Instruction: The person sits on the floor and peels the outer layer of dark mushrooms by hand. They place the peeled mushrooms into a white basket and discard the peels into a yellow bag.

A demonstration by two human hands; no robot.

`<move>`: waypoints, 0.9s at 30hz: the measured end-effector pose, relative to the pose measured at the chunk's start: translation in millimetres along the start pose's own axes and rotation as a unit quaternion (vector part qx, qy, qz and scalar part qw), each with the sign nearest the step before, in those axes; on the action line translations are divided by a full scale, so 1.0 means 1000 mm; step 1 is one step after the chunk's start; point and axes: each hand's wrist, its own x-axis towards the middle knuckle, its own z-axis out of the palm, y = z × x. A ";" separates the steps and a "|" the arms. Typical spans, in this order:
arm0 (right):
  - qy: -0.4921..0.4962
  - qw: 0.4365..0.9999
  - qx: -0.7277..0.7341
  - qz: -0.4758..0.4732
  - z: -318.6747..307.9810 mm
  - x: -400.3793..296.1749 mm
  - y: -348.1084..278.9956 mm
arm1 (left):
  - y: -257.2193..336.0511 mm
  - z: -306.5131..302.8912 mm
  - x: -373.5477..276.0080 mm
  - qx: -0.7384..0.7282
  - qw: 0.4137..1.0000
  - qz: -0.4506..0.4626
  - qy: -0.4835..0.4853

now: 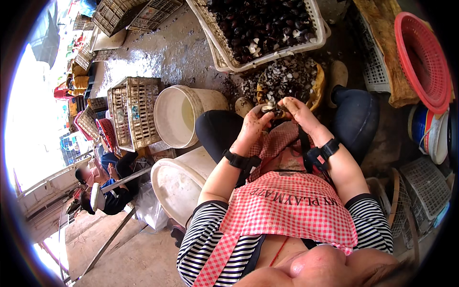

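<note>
Both hands meet above the lap, in front of a yellow-rimmed basin (318, 86) heaped with dark and pale shell pieces. My left hand (255, 120) has its fingers closed around an opened shellfish (268, 107) with a pale inside. Close on its right, my right hand (294, 109) has its fingertips bent toward the shellfish; what they hold, if anything, is too small to tell. Beyond the basin stands a white plastic crate (279, 56) full of dark shellfish (261, 25), with some pale shell bits at its near edge.
Left of my knee are a white bucket (179, 116), a slatted crate (134, 114) and a lidded white tub (175, 188). A red plastic basket (425, 61) rests at the right by a wooden board (383, 46). Other people (111, 190) sit at the far left. The floor (157, 53) is wet.
</note>
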 end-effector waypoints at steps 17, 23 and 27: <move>-0.056 0.966 -0.194 -0.164 0.010 -0.002 0.009 | -0.008 0.014 0.008 0.186 0.959 0.216 -0.005; 0.008 0.961 -0.234 -0.147 0.007 0.006 0.034 | -0.007 0.020 0.006 0.250 0.955 0.159 0.016; 0.043 0.983 -0.135 -0.113 0.003 0.013 0.039 | -0.007 0.028 0.009 0.290 0.933 0.212 0.016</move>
